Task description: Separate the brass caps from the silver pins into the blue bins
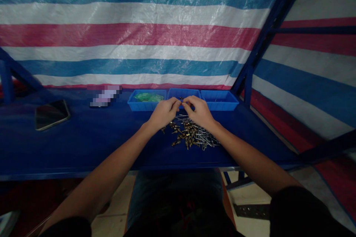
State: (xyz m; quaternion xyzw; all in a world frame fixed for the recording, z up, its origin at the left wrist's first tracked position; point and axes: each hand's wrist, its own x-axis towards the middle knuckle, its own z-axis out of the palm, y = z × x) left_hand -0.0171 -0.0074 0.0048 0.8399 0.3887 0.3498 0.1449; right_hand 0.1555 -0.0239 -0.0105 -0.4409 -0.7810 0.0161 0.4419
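Note:
My left hand and my right hand meet fingertip to fingertip in front of the middle blue bin. Both are closed in a pinch around something too small to make out. Below them on the blue table lies a pile of brass-coloured fittings, with silver pins heaped on its right side. My right wrist hangs over part of the pins. Green plastic material lies in the left blue bin. A few small dark pieces show in the middle bin, just behind my fingers.
The right blue bin adjoins the middle one. A dark tablet or phone lies at the left of the table, near a blurred pinkish item. Striped sheeting hangs behind, and blue frame bars rise at the right.

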